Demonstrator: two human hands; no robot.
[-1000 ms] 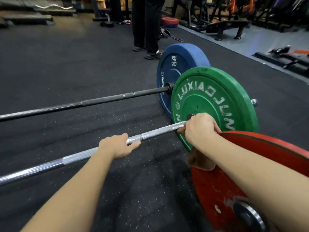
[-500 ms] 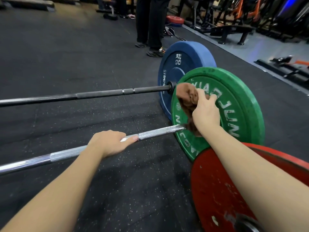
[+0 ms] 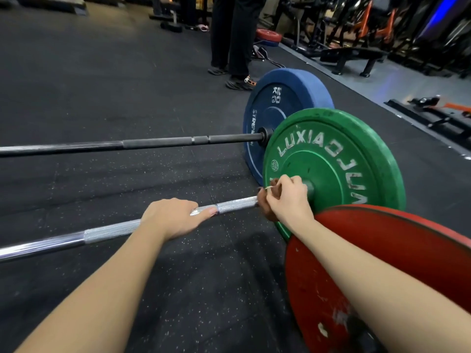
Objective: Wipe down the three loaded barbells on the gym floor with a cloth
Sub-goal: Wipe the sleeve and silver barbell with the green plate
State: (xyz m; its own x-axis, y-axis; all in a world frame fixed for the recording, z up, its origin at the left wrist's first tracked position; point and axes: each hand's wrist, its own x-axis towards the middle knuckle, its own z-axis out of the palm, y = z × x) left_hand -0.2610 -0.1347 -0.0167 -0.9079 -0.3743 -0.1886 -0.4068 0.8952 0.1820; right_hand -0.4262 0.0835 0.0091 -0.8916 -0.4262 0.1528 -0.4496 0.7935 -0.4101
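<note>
At the near right of the rubber floor stands a scuffed red plate, its hub cut off by the frame's bottom edge, with the right forearm passing over its rim; just beyond it lies the chrome bar, running from the left edge across to a green plate; the left hand lies flat on this bar, fingers straight and pointing along the knurled part, holding nothing; the right hand is curled tight round a brown cloth, which wraps the bar right where it meets the green plate's hub; the cloth shows only as a dark fold under the knuckles; behind, a black bar lies roughly parallel, ending in a blue plate that stands partly behind the green one; farther off a person's dark-trousered legs stand on the mat; along the floor's far right edge sits a black bench among racks too dim to make out.
</note>
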